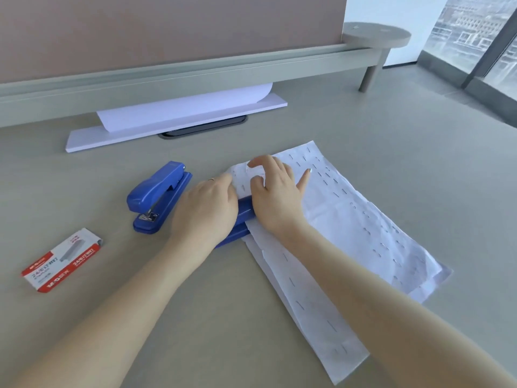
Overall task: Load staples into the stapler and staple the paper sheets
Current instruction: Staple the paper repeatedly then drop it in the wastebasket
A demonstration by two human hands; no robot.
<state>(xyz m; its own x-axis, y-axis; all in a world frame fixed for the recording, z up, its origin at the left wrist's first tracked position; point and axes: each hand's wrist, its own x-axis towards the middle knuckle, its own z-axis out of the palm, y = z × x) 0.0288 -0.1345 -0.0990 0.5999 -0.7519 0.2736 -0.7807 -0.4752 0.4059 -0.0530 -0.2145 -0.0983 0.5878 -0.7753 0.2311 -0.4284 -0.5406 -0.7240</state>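
Two bare hands at the middle of a grey desk (363, 130). Left hand (205, 210) palm-down, pressed on top of a blue stapler (242, 219) that is mostly hidden beneath it; fingers curled over the stapler body, closed on it from above, a ring on one finger. Only the stapler's near end and base edge visible between the two wrists, its front end tucked over the edge of the paper sheets (349, 233).

Right hand (275, 193) flat on the upper left corner of the sheets, fingers spread and loose, nothing clasped, thumb and forefinger at a crumpled bit of paper near the corner. Sheets stacked unevenly, slightly fanned, lying diagonally from the middle of the desk toward the near right; many rows of staples already dotted across the surface.

Second blue stapler (158, 197) just left of the left hand, untouched, shut, resting on its base with the mouth facing the near edge. Staple box (63, 260), red and white, farther left and nearer, lying flat, well apart from both staplers.

At the far side, a stack of white paper (179, 120) along the desk partition (167, 29), one sheet curled up on top. Window (475, 32) at the upper right.
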